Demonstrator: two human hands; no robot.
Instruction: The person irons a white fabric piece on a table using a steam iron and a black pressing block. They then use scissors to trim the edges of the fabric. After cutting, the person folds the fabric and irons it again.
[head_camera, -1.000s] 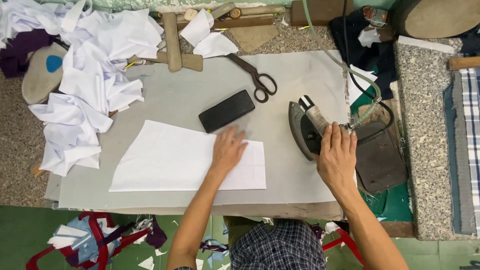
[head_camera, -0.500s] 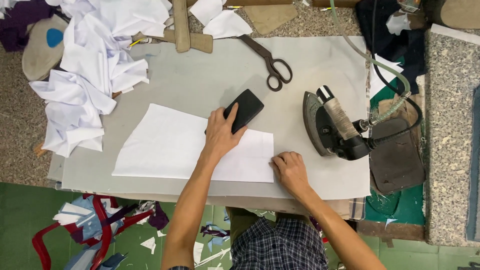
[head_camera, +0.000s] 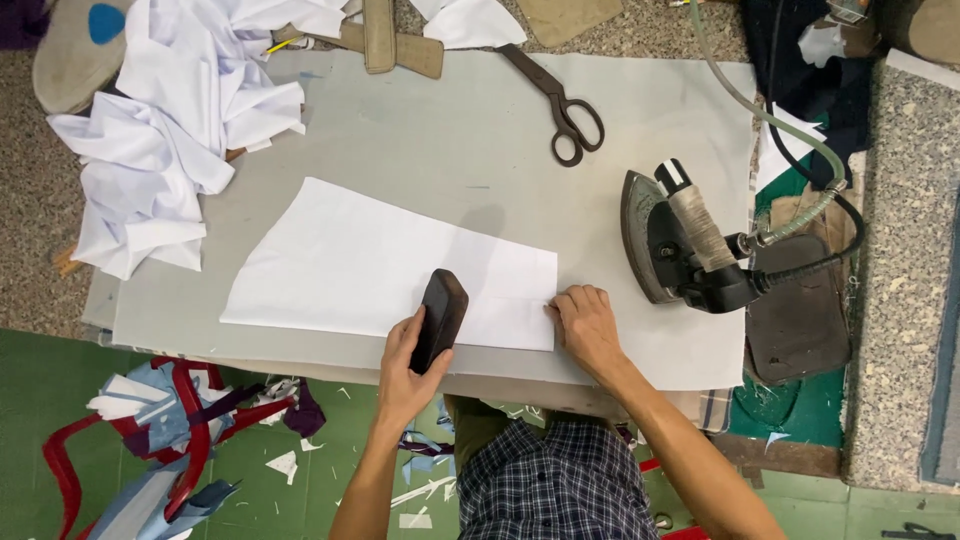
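A person at a padded pressing table (head_camera: 420, 130) is gripping a black oblong block (head_camera: 438, 318) in the left hand (head_camera: 407, 368), fingers wrapped closed around its lower end, and standing it on edge on the near part of a white fabric panel (head_camera: 370, 260). Half a second ago the block was lying flat at the panel's far edge under that same hand; it has since been carried toward the body, which suggests pressing or smoothing work is moving to the near edge. The right hand (head_camera: 588, 328), off the steam iron (head_camera: 680, 245) for half a second now, is still pinning the panel's right corner with curled fingertips; whether it is pinching the cloth or merely pressing on it is hard to tell from above. The iron is parked on its side near its dark rest (head_camera: 795, 310). Scissors (head_camera: 560, 95) and a heap of white cloth pieces (head_camera: 180, 130) are lying farther back.
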